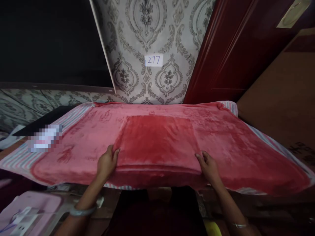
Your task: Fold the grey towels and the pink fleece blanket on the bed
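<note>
Hands: two — my left hand [107, 162] and right hand [208, 167], fingers spread, not pinching
Blanket: one red fleece blanket [157, 141] — folded over, under both palms

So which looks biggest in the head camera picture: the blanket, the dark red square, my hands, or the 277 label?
1. Blanket
2. Dark red square
3. Left hand and right hand: they look about the same, so I can't rank them.
4. 277 label

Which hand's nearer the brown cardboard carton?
Right. The right hand is on the folded red fleece blanket, left of the brown cardboard carton; the left hand is farther left, at the fold's other side.
</note>
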`<control>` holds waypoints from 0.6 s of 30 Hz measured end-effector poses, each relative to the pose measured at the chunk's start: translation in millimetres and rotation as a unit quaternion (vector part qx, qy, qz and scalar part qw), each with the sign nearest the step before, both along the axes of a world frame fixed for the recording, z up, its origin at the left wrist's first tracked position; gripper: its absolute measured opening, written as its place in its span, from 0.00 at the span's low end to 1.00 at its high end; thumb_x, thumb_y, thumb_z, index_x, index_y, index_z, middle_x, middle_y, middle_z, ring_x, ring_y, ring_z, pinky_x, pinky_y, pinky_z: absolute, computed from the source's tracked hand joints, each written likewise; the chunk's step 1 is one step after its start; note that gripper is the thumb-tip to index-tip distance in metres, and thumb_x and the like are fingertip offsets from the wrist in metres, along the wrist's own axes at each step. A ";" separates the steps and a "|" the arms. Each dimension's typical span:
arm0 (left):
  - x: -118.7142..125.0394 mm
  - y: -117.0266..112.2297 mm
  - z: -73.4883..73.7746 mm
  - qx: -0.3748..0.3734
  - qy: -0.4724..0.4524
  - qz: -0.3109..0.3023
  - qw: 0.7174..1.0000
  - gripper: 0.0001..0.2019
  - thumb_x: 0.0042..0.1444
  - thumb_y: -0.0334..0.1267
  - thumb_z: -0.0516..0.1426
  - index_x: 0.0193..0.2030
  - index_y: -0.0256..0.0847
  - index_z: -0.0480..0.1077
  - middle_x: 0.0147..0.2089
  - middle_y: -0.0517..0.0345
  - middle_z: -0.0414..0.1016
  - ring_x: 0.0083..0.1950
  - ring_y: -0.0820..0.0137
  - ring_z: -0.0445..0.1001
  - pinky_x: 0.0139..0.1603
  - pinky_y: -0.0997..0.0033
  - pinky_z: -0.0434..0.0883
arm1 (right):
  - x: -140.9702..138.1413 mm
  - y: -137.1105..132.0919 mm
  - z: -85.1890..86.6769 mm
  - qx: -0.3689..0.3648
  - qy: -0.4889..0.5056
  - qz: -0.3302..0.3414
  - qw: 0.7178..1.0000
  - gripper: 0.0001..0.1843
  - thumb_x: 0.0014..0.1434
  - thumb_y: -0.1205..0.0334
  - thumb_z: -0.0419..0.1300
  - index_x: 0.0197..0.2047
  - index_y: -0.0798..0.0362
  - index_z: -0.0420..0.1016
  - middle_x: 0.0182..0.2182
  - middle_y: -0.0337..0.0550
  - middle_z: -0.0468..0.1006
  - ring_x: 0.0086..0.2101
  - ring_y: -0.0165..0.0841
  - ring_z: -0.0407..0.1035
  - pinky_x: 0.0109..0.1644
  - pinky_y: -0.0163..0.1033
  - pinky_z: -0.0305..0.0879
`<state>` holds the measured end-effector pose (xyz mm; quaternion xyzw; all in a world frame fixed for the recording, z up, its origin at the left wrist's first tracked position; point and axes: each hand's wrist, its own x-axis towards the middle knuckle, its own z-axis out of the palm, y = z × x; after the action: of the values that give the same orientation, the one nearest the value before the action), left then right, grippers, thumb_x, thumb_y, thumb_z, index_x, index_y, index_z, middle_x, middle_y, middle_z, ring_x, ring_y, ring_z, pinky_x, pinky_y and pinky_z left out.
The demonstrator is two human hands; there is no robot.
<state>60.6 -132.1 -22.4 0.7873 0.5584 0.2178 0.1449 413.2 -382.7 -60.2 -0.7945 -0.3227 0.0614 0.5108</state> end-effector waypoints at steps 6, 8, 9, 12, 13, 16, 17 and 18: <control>-9.3 5.0 -7.4 -0.011 -0.040 0.003 0.999 0.14 0.61 0.48 0.49 0.46 0.43 0.68 0.31 0.54 0.77 0.37 0.58 0.78 0.36 0.68 0.68 | 4.3 -5.3 -10.6 -0.015 -0.005 0.004 1.000 0.28 0.54 0.30 0.53 0.31 0.48 0.70 0.24 0.41 0.73 0.28 0.37 0.66 0.33 0.40 0.64; -13.4 6.4 2.4 -0.020 -0.044 -0.001 0.999 0.16 0.61 0.50 0.49 0.47 0.43 0.69 0.33 0.54 0.78 0.37 0.58 0.78 0.38 0.67 0.71 | 9.0 -7.0 -4.6 -0.028 -0.002 0.005 1.000 0.29 0.54 0.30 0.52 0.36 0.50 0.72 0.28 0.45 0.77 0.30 0.40 0.70 0.35 0.43 0.67; -13.2 5.7 9.8 -0.006 -0.041 0.000 0.999 0.18 0.61 0.50 0.49 0.49 0.42 0.70 0.35 0.53 0.79 0.40 0.58 0.78 0.41 0.65 0.72 | 10.7 -6.2 0.8 -0.033 -0.019 -0.003 0.999 0.30 0.55 0.31 0.51 0.39 0.51 0.74 0.30 0.48 0.79 0.32 0.42 0.72 0.37 0.45 0.69; 3.7 -4.6 34.9 0.104 -0.019 -0.023 0.994 0.23 0.63 0.48 0.49 0.59 0.38 0.69 0.52 0.44 0.79 0.55 0.54 0.76 0.58 0.57 0.71 | 5.7 8.0 24.9 -0.024 -0.154 -0.020 0.988 0.32 0.61 0.37 0.49 0.50 0.55 0.76 0.43 0.57 0.81 0.43 0.48 0.73 0.50 0.54 0.70; 15.4 -10.7 41.4 0.137 -0.009 -0.055 0.989 0.25 0.64 0.47 0.49 0.62 0.37 0.68 0.58 0.42 0.77 0.61 0.53 0.73 0.63 0.55 0.68 | -0.7 17.0 33.7 -0.018 -0.205 -0.002 0.979 0.31 0.63 0.40 0.49 0.54 0.55 0.76 0.48 0.59 0.79 0.49 0.49 0.72 0.56 0.56 0.66; 60.5 -31.6 45.3 0.174 0.027 -0.199 0.964 0.29 0.66 0.48 0.49 0.70 0.37 0.61 0.70 0.42 0.67 0.71 0.54 0.64 0.71 0.52 0.60 | -32.3 49.9 51.1 -0.047 -0.304 0.106 0.946 0.30 0.68 0.48 0.48 0.67 0.51 0.68 0.64 0.55 0.70 0.63 0.49 0.61 0.68 0.60 0.54; 74.9 -37.6 40.5 0.178 0.041 -0.240 0.953 0.31 0.67 0.49 0.50 0.72 0.37 0.59 0.72 0.42 0.64 0.73 0.53 0.60 0.73 0.50 0.58 | -44.2 60.1 51.8 -0.076 -0.320 0.137 0.934 0.31 0.68 0.49 0.48 0.70 0.48 0.64 0.68 0.52 0.65 0.66 0.48 0.57 0.69 0.61 0.51; 87.2 -42.6 33.1 0.179 0.056 -0.269 0.945 0.33 0.66 0.51 0.51 0.74 0.38 0.57 0.74 0.41 0.60 0.75 0.52 0.57 0.73 0.46 0.56 | -55.1 68.5 49.8 -0.110 -0.331 0.160 0.924 0.31 0.68 0.49 0.49 0.72 0.46 0.62 0.71 0.50 0.60 0.68 0.49 0.53 0.70 0.62 0.49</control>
<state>147.8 -174.7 10.6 0.9321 0.2849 0.2226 0.0232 358.1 -314.2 -10.4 -0.7584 -0.5875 -0.0887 0.2679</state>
